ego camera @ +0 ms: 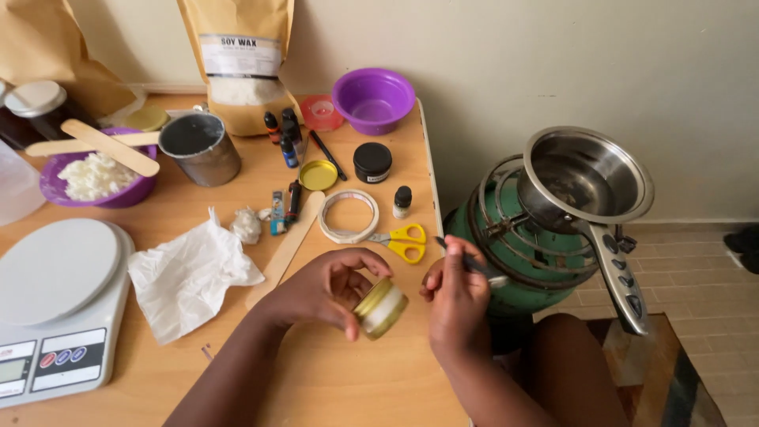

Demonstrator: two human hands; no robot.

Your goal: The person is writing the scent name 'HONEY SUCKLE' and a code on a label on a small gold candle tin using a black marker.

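Both hands hover over the wooden table (332, 379): left hand (332, 289) curls around a small gold-lidded jar (380, 308), tilted sideways, whitish inside; right hand (457, 296) pinches a thin dark tool (474, 263), its tip hidden.

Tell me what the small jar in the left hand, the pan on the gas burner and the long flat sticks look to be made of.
Small jar: apparently clear glass with pale filling, under a shiny gold metal-looking lid. Pan: polished steel by its mirror-like grey sheen; handle looks metal with dark studs. Flat sticks: pale, matte wood, like the one lying on the table.
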